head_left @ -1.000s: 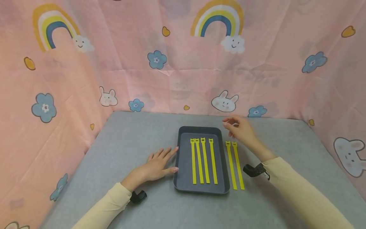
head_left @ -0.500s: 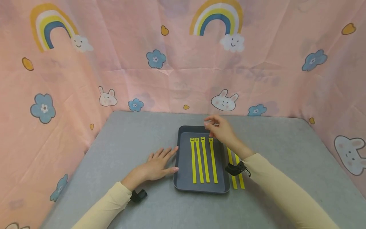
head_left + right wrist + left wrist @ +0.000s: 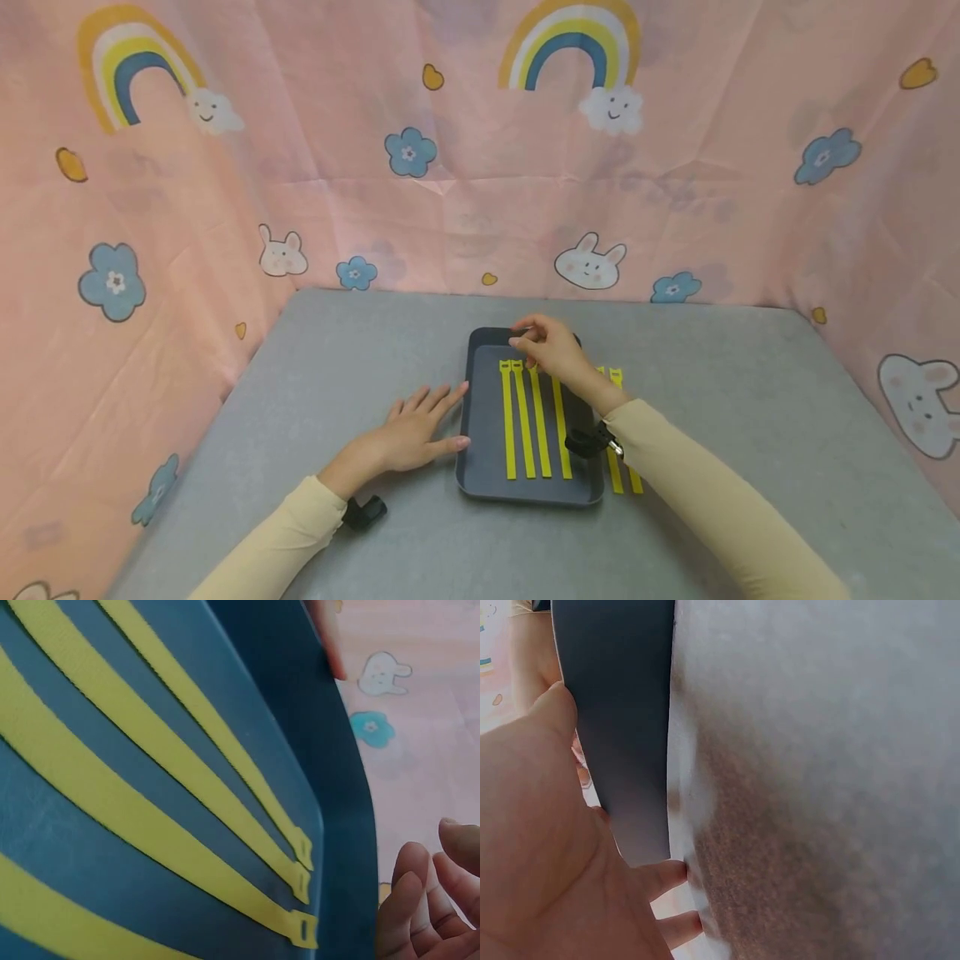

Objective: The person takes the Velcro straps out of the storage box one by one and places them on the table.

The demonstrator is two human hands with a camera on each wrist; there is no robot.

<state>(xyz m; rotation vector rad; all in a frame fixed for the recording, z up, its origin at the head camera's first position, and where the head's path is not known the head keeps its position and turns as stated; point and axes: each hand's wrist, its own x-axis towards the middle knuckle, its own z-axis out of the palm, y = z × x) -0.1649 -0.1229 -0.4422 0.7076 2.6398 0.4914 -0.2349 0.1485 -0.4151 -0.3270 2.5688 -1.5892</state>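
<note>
Several yellow hook-and-loop cable ties (image 3: pixel 508 425) lie side by side lengthwise in a dark grey tray (image 3: pixel 482 433), slotted heads at the far end. My left hand (image 3: pixel 408 433) is spread at the tray's left side, thumb and fingertips at the rim; the left wrist view shows the palm (image 3: pixel 547 847) beside the tray wall (image 3: pixel 622 727). Over the tray's far end hovers my right hand (image 3: pixel 553 348), hiding some tie heads in the head view. Its fingers (image 3: pixel 409 900) are loosely bent with nothing between them in the right wrist view.
Two more yellow cable ties (image 3: pixel 615 477) lie on the grey table (image 3: pixel 360 350) just right of the tray, partly behind my right forearm. A pink printed curtain (image 3: pixel 480 167) encloses the back and sides.
My right hand has moved left from beyond the two outer cable ties to over the tray's far end. The left hand, tray and ties have stayed in place.
</note>
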